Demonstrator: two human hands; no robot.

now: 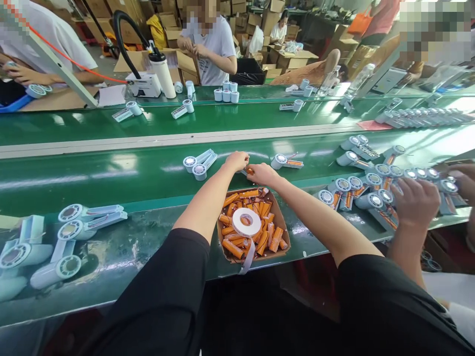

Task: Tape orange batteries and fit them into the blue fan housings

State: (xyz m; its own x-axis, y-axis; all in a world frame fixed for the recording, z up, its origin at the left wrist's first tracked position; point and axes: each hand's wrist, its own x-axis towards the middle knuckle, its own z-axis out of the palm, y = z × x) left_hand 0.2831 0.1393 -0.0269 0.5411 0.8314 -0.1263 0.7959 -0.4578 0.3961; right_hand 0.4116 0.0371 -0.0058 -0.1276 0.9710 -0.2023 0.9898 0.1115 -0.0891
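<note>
Both arms reach over a cardboard box (285, 217) filled with orange battery cells (276, 239). A roll of white tape (254, 223) lies on the cells, its loose end hanging over the near rim. Just past the box, my left hand (236, 160) is closed in a pinch, with whatever it holds too small to make out. Beside it, my right hand (264, 174) is closed on an orange battery cell (251, 170). Part of a pale blue housing shows under the fingers. Pale blue fan bodies (200, 163) lie left of my hands, and another fan body (287, 161) lies to the right.
More fan bodies (76, 230) rest on the near ledge at left, and several crowd the right side (349, 185). There a co-worker's hand (417, 200) is close to them. A pale divider (156, 143) separates two green belts. Other people sit across the line.
</note>
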